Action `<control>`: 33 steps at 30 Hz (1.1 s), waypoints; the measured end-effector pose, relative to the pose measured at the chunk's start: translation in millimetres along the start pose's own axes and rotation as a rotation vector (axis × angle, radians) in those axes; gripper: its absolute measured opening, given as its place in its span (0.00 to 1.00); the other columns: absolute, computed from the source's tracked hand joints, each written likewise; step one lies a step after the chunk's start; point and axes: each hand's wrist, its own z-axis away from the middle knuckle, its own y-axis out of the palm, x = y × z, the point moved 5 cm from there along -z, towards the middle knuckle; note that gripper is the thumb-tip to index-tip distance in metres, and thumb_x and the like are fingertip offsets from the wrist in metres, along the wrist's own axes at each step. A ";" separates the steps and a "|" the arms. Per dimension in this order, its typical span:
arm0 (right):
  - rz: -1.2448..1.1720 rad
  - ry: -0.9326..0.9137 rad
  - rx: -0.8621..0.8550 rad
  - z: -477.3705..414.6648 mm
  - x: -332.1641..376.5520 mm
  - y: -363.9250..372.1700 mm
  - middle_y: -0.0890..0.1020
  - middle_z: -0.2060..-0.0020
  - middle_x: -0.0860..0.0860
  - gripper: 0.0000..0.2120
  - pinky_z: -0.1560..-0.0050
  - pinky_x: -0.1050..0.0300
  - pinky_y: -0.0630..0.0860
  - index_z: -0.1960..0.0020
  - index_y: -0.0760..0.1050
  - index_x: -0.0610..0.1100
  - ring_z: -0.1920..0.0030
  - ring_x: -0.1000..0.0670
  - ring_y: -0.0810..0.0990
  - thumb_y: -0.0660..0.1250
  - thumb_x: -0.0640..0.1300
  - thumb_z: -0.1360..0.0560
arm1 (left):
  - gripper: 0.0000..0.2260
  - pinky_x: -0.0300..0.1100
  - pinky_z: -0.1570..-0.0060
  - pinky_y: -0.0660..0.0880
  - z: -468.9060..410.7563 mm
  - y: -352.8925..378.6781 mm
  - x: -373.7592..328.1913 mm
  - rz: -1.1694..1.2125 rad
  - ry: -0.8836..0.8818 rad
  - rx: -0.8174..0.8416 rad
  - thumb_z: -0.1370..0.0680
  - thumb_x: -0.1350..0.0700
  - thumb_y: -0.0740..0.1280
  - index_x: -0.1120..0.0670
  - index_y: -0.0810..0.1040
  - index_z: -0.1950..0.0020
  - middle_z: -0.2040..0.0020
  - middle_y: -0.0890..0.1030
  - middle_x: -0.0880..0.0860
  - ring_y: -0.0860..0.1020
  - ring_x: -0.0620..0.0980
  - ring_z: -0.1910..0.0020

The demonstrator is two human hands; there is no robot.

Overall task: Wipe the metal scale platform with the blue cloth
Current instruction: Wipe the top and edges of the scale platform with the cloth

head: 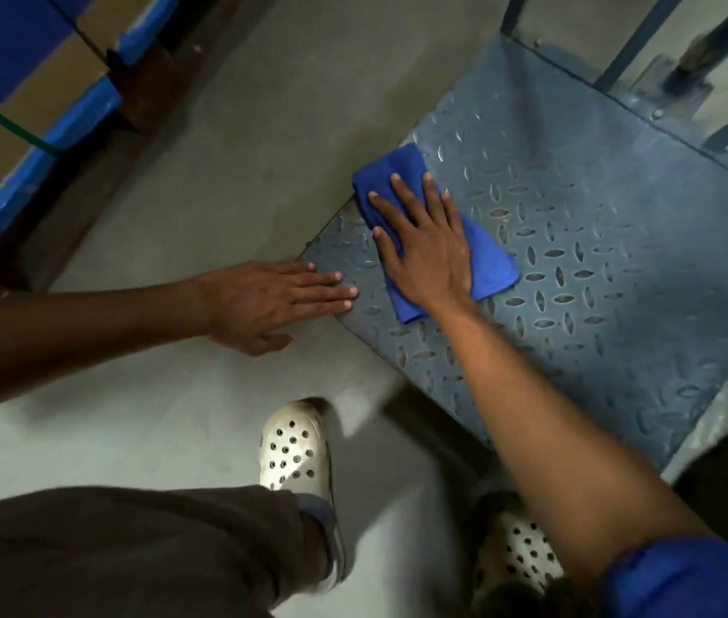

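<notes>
The metal scale platform (585, 243) is a grey-blue checker plate lying low on the floor at centre right. A folded blue cloth (491, 260) lies on its near-left part. My right hand (424, 243) presses flat on the cloth with fingers spread, covering its middle. My left hand (273, 301) rests flat with its fingertips on the platform's left corner edge and the palm over the floor, holding nothing.
Blue metal posts (634, 42) rise from the platform's far edge. Strapped cardboard boxes with blue corner guards (36, 95) sit on a dark pallet at upper left. Grey floor (201, 180) lies between. My white clogs (295, 448) stand near the platform's front corner.
</notes>
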 end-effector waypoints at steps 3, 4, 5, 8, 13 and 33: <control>-0.013 0.017 0.026 3.3 4.5 -2.5 0.61 0.15 0.54 0.25 0.15 0.42 0.54 0.17 0.64 0.57 0.14 0.42 0.54 0.53 0.59 0.12 | 0.36 0.53 0.13 0.47 -16.4 -15.1 -7.3 0.099 -0.078 -0.067 0.14 0.41 0.56 0.50 0.42 0.11 0.12 0.42 0.50 0.42 0.52 0.12; -0.014 0.015 0.035 3.7 5.6 -3.9 0.61 0.15 0.54 0.25 0.15 0.42 0.54 0.17 0.64 0.57 0.14 0.42 0.54 0.53 0.59 0.12 | 0.34 0.54 0.14 0.48 -20.5 -18.0 -13.0 0.147 -0.132 -0.127 0.13 0.40 0.53 0.50 0.45 0.11 0.11 0.44 0.50 0.43 0.53 0.12; -0.012 0.012 0.042 3.4 6.1 -5.0 0.61 0.15 0.54 0.25 0.15 0.42 0.54 0.17 0.63 0.58 0.14 0.42 0.54 0.53 0.59 0.13 | 0.34 0.55 0.14 0.48 -23.7 -17.5 -20.9 0.190 -0.200 -0.169 0.12 0.39 0.51 0.51 0.45 0.11 0.11 0.45 0.51 0.43 0.54 0.12; -0.018 0.017 0.063 0.6 4.1 -5.7 0.61 0.15 0.54 0.25 0.16 0.41 0.55 0.17 0.63 0.58 0.14 0.41 0.54 0.53 0.59 0.13 | 0.37 0.58 0.14 0.44 -34.9 -4.6 -63.0 0.225 -0.439 -0.188 0.12 0.35 0.44 0.57 0.39 0.12 0.12 0.39 0.58 0.37 0.58 0.13; 0.000 0.011 0.075 1.2 7.0 -6.6 0.60 0.15 0.54 0.25 0.15 0.41 0.54 0.16 0.62 0.59 0.14 0.42 0.53 0.51 0.60 0.13 | 0.41 0.62 0.15 0.50 -59.7 7.0 -127.7 0.386 -0.690 -0.414 0.13 0.36 0.53 0.64 0.46 0.13 0.13 0.43 0.65 0.42 0.63 0.13; -0.016 -0.193 0.195 12.7 38.6 4.2 0.53 0.14 0.57 0.27 0.16 0.36 0.51 0.15 0.55 0.63 0.13 0.41 0.48 0.47 0.64 0.13 | 0.16 0.52 0.30 0.79 -56.4 19.4 -126.4 0.480 -0.742 -1.005 0.16 0.55 0.71 0.53 0.82 0.27 0.25 0.79 0.55 0.76 0.56 0.24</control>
